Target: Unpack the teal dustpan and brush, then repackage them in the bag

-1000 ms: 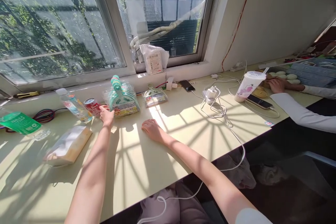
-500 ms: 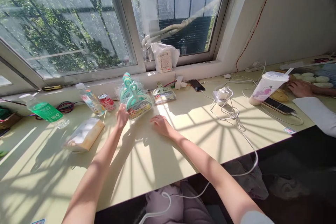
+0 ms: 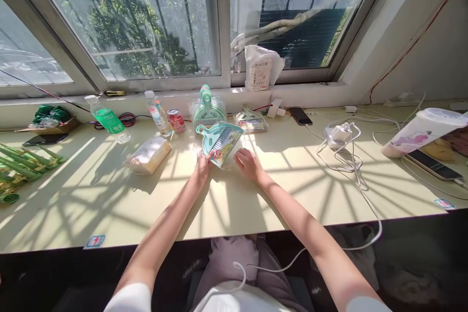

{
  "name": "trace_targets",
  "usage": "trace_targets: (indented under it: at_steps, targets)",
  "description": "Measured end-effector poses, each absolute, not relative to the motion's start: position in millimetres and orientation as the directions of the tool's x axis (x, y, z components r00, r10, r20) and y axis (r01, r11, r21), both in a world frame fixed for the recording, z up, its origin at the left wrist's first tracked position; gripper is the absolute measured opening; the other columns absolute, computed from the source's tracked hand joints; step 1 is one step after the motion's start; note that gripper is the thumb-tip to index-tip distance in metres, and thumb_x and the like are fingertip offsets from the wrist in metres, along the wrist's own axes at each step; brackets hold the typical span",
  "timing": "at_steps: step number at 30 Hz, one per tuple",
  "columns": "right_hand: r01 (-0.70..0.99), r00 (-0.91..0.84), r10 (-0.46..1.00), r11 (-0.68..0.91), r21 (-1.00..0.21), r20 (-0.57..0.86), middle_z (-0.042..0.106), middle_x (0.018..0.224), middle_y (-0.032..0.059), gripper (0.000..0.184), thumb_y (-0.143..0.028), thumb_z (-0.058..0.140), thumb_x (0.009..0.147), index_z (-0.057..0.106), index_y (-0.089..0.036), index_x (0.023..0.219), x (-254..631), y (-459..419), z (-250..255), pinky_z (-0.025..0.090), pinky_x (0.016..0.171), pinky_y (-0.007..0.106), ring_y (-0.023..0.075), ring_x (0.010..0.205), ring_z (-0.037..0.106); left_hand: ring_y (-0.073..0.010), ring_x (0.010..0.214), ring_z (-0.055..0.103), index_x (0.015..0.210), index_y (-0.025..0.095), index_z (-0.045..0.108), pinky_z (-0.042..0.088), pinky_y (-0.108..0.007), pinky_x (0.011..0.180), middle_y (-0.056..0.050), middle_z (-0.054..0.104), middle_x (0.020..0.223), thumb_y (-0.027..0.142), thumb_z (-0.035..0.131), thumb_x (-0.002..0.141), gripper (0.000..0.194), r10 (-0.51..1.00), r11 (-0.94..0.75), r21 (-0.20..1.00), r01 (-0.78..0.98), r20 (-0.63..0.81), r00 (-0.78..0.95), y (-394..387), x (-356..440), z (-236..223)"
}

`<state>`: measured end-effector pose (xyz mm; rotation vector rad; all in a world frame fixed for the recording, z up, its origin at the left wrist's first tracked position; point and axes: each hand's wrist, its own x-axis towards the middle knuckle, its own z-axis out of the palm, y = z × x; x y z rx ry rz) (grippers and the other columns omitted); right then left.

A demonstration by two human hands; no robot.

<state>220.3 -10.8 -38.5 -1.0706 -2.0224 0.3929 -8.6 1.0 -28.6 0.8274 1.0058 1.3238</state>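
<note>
My left hand [image 3: 203,166] is closed on the lower left edge of a mint-green dustpan and brush set [image 3: 221,142] in clear plastic wrap, tilted above the table. Its handle points to the upper left and a printed label runs along its lower edge. My right hand [image 3: 249,164] is at the lower right of this set, fingers loosely bent and holding nothing that I can see. Behind it stands a stack of similar wrapped dustpan sets [image 3: 208,109] by the wall. Another wrapped set [image 3: 250,121] lies to the right of the stack.
Left on the table [image 3: 183,219] are a tissue pack [image 3: 149,155], a green-label bottle [image 3: 108,119], a clear bottle [image 3: 158,114] and a red can [image 3: 176,120]. To the right are a phone [image 3: 300,116], a charger with tangled cables [image 3: 338,135] and a leaning cup [image 3: 420,134].
My left hand has drawn one dustpan set from the stack towards me and turned it. My right hand has come close to that set. The view has shifted left.
</note>
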Motion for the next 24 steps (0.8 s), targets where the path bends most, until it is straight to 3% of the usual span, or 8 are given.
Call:
trace_targets:
  at_steps: [4, 7, 9, 12, 15, 18, 21, 24]
  targets:
    - [0.248, -0.130, 0.916, 0.400, -0.882, 0.379, 0.080, 0.101, 0.0119, 0.042, -0.061, 0.060, 0.107, 0.076, -0.023, 0.098, 213.2, -11.0, -38.1, 0.061, 0.096, 0.048, 0.0285, 0.094, 0.075, -0.0315, 0.113, 0.083, 0.127, 0.021, 0.067, 0.071, -0.040, 0.088, -0.012, 0.084, 0.119, 0.029, 0.091, 0.079, 0.054, 0.991, 0.038, 0.932, -0.362, -0.082, -0.106, -4.0, -14.0, -26.0]
    - [-0.038, -0.014, 0.984, 0.178, -0.983, 0.178, 0.080, 0.089, 0.0077, 0.046, -0.068, 0.077, 0.093, 0.074, -0.023, 0.103, 211.2, -8.8, -37.7, 0.067, 0.086, 0.045, 0.0243, 0.076, 0.076, -0.0340, 0.109, 0.084, 0.129, 0.020, 0.070, 0.071, -0.044, 0.087, -0.012, 0.085, 0.112, 0.030, 0.093, 0.077, 0.058, 0.995, 0.074, 0.933, -0.353, -0.091, -0.032, -7.9, -11.5, -25.4]
    - [-0.185, 0.022, 0.998, 0.064, -0.981, 0.061, 0.081, 0.087, 0.0056, 0.045, -0.059, 0.090, 0.084, 0.073, -0.024, 0.105, 211.5, -7.5, -37.5, 0.069, 0.089, 0.044, 0.0239, 0.077, 0.079, -0.0340, 0.104, 0.084, 0.136, 0.021, 0.068, 0.071, -0.045, 0.085, -0.012, 0.085, 0.108, 0.036, 0.094, 0.079, 0.064, 0.994, 0.104, 0.930, -0.351, -0.113, -0.005, -8.7, -9.0, -26.4]
    - [-0.293, 0.085, 0.996, 0.028, -0.956, 0.003, 0.084, 0.096, 0.0052, 0.045, -0.043, 0.097, 0.075, 0.071, -0.024, 0.107, 212.4, -5.6, -37.5, 0.067, 0.107, 0.043, 0.0253, 0.100, 0.083, -0.0335, 0.101, 0.084, 0.138, 0.024, 0.066, 0.070, -0.044, 0.082, -0.011, 0.085, 0.104, 0.051, 0.091, 0.085, 0.064, 0.988, 0.150, 0.925, -0.348, -0.152, 0.022, -8.7, -7.8, -27.3]
    - [-0.350, 0.170, 0.985, 0.063, -0.935, 0.002, 0.084, 0.114, 0.0071, 0.065, -0.037, 0.098, 0.069, 0.067, -0.025, 0.124, 213.5, -3.0, -37.9, 0.063, 0.115, 0.045, 0.0272, 0.121, 0.079, -0.0297, 0.096, 0.084, 0.127, 0.028, 0.067, 0.069, -0.041, 0.082, -0.008, 0.084, 0.105, 0.043, 0.099, 0.078, 0.061, 0.985, 0.160, 0.945, -0.284, -0.135, 0.104, -10.8, -10.8, -24.3]
    - [-0.396, 0.233, 0.972, 0.090, -0.914, -0.006, 0.081, 0.132, 0.0084, 0.083, -0.034, 0.099, 0.066, 0.061, -0.028, 0.139, 216.0, 0.6, -39.5, 0.065, 0.112, 0.045, 0.0275, 0.132, 0.075, -0.0255, 0.091, 0.083, 0.120, 0.029, 0.066, 0.068, -0.039, 0.084, -0.006, 0.084, 0.109, 0.027, 0.106, 0.066, 0.067, 0.970, 0.157, 0.958, -0.241, -0.104, 0.221, -14.3, -14.3, -18.1]
    - [-0.398, 0.236, 0.972, 0.102, -0.912, 0.005, 0.080, 0.133, 0.0077, 0.077, -0.036, 0.098, 0.065, 0.063, -0.030, 0.134, 221.0, 5.2, -42.4, 0.067, 0.106, 0.042, 0.0265, 0.132, 0.075, -0.0298, 0.108, 0.083, 0.118, 0.027, 0.072, 0.068, -0.042, 0.090, -0.010, 0.084, 0.115, 0.031, 0.103, 0.073, 0.055, 0.960, 0.155, 0.955, -0.252, -0.086, 0.265, -14.4, -14.7, -14.2]
    - [-0.386, 0.208, 0.978, 0.094, -0.918, 0.013, 0.082, 0.118, 0.0055, 0.067, -0.036, 0.098, 0.061, 0.067, -0.029, 0.120, 229.0, 8.9, -44.4, 0.067, 0.103, 0.040, 0.0257, 0.122, 0.077, -0.0343, 0.117, 0.081, 0.112, 0.027, 0.078, 0.069, -0.043, 0.087, -0.014, 0.084, 0.109, 0.039, 0.096, 0.084, 0.036, 0.978, 0.151, 0.955, -0.257, -0.105, 0.182, -9.8, -13.5, -16.3]
